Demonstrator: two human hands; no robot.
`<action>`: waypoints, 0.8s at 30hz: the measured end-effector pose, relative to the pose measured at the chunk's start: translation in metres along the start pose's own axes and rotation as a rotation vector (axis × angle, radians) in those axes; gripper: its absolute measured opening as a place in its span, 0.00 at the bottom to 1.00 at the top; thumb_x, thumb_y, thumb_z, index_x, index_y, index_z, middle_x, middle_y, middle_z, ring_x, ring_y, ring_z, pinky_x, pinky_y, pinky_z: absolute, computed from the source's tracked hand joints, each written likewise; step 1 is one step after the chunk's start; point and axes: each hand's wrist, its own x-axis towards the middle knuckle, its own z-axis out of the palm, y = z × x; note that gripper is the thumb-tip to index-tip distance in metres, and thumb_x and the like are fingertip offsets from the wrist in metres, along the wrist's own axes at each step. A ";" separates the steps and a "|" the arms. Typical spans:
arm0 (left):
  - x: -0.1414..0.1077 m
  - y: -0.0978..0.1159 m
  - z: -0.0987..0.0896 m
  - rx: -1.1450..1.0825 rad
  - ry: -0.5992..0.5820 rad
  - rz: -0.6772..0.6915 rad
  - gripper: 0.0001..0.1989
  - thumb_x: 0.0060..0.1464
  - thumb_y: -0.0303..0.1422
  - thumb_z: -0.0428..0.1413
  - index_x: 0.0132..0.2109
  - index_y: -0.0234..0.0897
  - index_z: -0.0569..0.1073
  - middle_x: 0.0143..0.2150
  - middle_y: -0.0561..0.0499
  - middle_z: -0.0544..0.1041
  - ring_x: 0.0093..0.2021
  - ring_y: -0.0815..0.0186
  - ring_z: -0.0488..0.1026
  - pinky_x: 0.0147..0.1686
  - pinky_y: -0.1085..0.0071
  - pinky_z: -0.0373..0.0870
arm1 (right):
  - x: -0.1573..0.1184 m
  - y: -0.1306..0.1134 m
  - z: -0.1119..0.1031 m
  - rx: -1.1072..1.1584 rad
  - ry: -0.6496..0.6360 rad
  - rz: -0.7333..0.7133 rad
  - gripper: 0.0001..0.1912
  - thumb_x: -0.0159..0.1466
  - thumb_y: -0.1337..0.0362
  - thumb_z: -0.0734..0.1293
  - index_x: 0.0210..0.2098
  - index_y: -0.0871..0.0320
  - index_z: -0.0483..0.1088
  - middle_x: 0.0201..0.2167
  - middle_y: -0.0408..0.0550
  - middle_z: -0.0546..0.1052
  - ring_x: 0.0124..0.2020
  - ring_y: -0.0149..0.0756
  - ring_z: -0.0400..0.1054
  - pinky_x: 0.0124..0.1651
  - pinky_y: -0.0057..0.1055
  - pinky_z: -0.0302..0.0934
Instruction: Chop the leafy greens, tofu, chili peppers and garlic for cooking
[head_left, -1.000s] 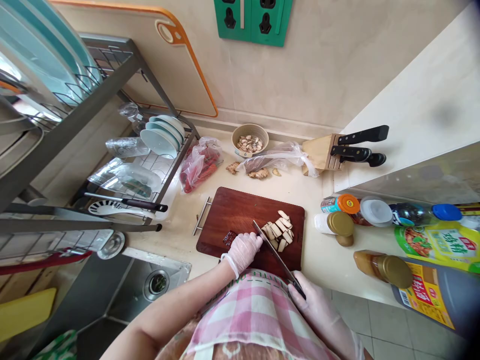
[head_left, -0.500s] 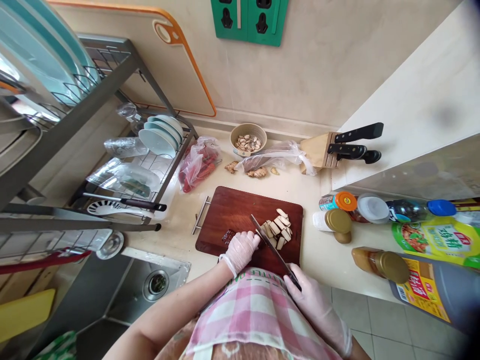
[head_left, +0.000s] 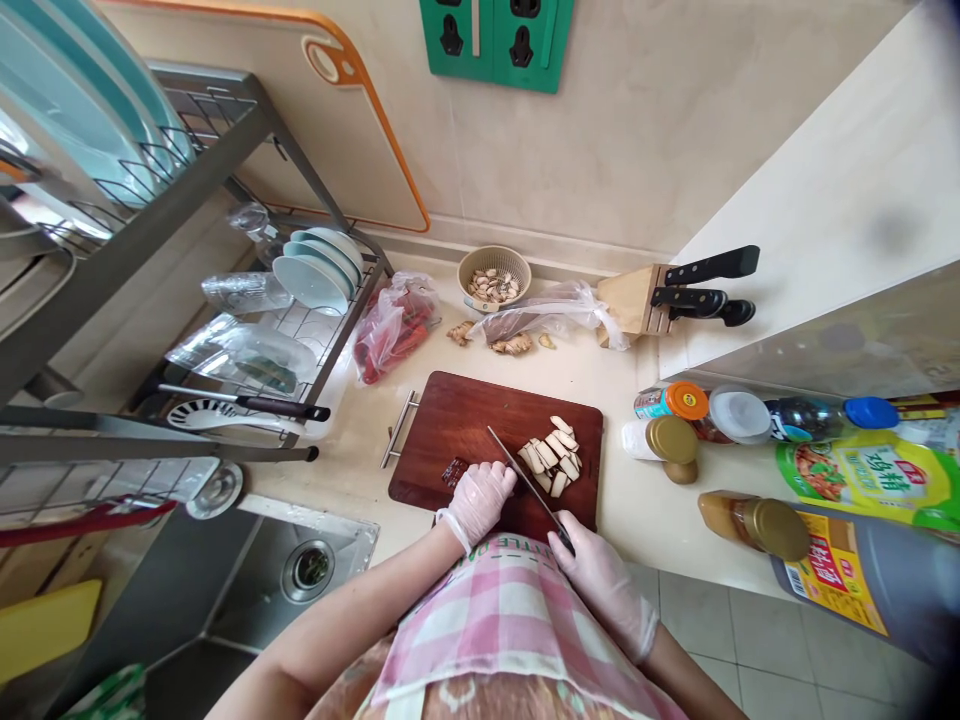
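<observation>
As your left hand (head_left: 478, 500) curls closed on the board (head_left: 461, 420), you hide whatever it holds | apron (head_left: 480, 620): "LITTLE" legible | knife (head_left: 529, 484) slanting between your hands: likely stiff, fairly heavy, best gripped by its handle | pale slices (head_left: 553, 453) right of the blade: probably light, soft, slippery | right hand (head_left: 596, 575): wrapped round that handle | pouch (head_left: 862, 478): "鸡精"

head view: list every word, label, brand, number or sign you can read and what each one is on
"鸡精": green-and-yellow packet; its red patch is too blurred.
"LITTLE", green, then letters lost in the folds: checked apron.
Large bottle's label: Chinese characters, too blurred to read surely.
Orange-lidded jar and blue-capped bottle: print too small.
Cutting board: pale marks, unreadable.
</observation>
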 end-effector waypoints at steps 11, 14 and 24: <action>-0.007 -0.007 0.007 0.052 0.061 0.054 0.07 0.58 0.26 0.46 0.41 0.37 0.67 0.33 0.47 0.68 0.34 0.61 0.67 0.30 0.66 0.60 | -0.029 0.006 -0.017 0.094 0.021 -0.024 0.20 0.64 0.54 0.54 0.48 0.55 0.67 0.37 0.50 0.78 0.38 0.39 0.73 0.38 0.29 0.62; -0.006 -0.007 0.009 0.051 0.065 0.057 0.08 0.58 0.25 0.46 0.43 0.37 0.67 0.33 0.47 0.68 0.34 0.62 0.67 0.30 0.67 0.60 | -0.032 0.007 -0.018 0.078 0.016 -0.023 0.18 0.64 0.54 0.54 0.46 0.55 0.68 0.36 0.49 0.78 0.38 0.39 0.73 0.38 0.29 0.61; -0.003 -0.005 0.009 -0.011 0.066 0.044 0.09 0.57 0.23 0.46 0.42 0.36 0.67 0.33 0.46 0.68 0.35 0.61 0.66 0.31 0.65 0.59 | -0.009 -0.003 -0.008 -0.053 0.007 -0.010 0.14 0.65 0.59 0.54 0.43 0.54 0.67 0.32 0.47 0.77 0.33 0.36 0.72 0.33 0.27 0.57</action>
